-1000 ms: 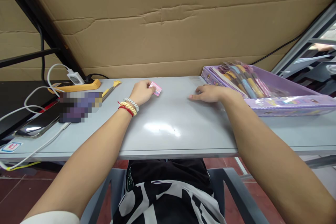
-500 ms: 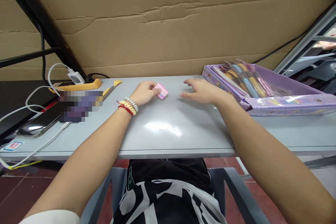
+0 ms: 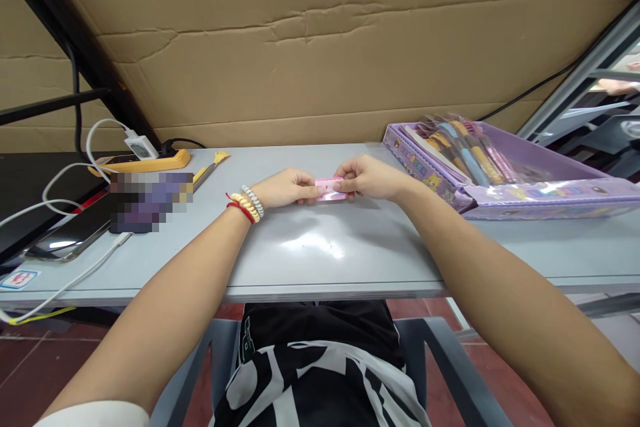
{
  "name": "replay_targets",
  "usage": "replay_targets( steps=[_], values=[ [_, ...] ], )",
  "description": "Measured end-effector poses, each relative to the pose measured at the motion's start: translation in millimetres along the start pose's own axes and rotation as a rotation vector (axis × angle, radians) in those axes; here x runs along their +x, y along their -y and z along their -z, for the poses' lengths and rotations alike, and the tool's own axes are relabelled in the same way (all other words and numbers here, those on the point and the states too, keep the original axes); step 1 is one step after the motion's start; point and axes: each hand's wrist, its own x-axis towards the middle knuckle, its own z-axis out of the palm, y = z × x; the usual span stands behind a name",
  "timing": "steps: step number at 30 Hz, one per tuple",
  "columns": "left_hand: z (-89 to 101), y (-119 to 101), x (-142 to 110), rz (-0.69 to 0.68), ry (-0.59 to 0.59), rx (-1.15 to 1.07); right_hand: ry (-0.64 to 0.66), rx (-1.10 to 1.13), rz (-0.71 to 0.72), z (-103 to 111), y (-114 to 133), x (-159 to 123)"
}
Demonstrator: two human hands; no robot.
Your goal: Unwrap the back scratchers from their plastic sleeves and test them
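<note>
A small pink card-like piece (image 3: 329, 189) with a shiny printed face is held just above the grey desktop (image 3: 310, 260). My left hand (image 3: 287, 188), with beaded bracelets at the wrist, pinches its left end. On the other end, the thumb and fingers of my right hand (image 3: 367, 178) are closed. The fingertips cover both short edges of the piece, so its exact kind cannot be told.
To the right stands an open purple box (image 3: 530, 203) with several wrapped pens (image 3: 467, 153). On the left lie a black phone (image 3: 70, 233), white cables, a yellow power strip (image 3: 173, 160) and a pixelated item (image 3: 153, 203). Cardboard (image 3: 310, 80) rises behind the desk.
My right hand has moved left and taken hold of the pink piece's right end. My left hand has shifted slightly right with the piece, which now lies level between both hands.
</note>
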Motion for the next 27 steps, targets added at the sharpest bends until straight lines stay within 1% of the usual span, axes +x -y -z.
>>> replay_targets(
  steps=[2, 4, 6, 9, 12, 16, 18, 20, 23, 25, 27],
  values=[
    [-1.5, 0.3, 1.0, 0.026, -0.057, 0.028, -0.008, -0.167, -0.096, 5.4, -1.3, -0.7],
    [-1.9, 1.2, 1.8, 0.057, -0.106, 0.069, -0.056, -0.342, -0.207, 9.3, -3.3, -0.4],
    [-1.4, 2.5, 2.4, 0.078, -0.118, 0.118, -0.106, -0.470, -0.284, 12.6, -6.4, 0.0],
    [-0.3, 3.7, 2.8, 0.082, -0.108, 0.179, -0.203, -0.575, -0.352, 17.3, -12.5, -0.1],
    [-0.1, 3.3, 3.0, 0.078, -0.095, 0.216, -0.274, -0.635, -0.419, 20.0, -17.1, -0.4],
    [-0.5, 1.9, 2.8, 0.089, -0.091, 0.238, -0.247, -0.701, -0.484, 17.5, -16.6, 0.7],
    [-0.4, 1.6, 2.7, 0.091, -0.089, 0.242, -0.242, -0.718, -0.493, 16.0, -14.9, 0.4],
    [0.0, 1.6, 2.5, 0.090, -0.089, 0.247, -0.270, -0.725, -0.479, 17.6, -14.0, -1.5],
    [0.3, 2.0, 2.1, 0.090, -0.089, 0.255, -0.372, -0.698, -0.453, 29.4, -15.4, -8.1],
    [0.1, 2.1, 2.1, 0.092, -0.087, 0.255, -0.470, -0.662, -0.450, 43.2, -17.7, -15.0],
    [-0.4, 1.9, 2.5, 0.097, -0.084, 0.254, -0.562, -0.622, -0.478, 58.6, -20.9, -23.9]
  ],
)
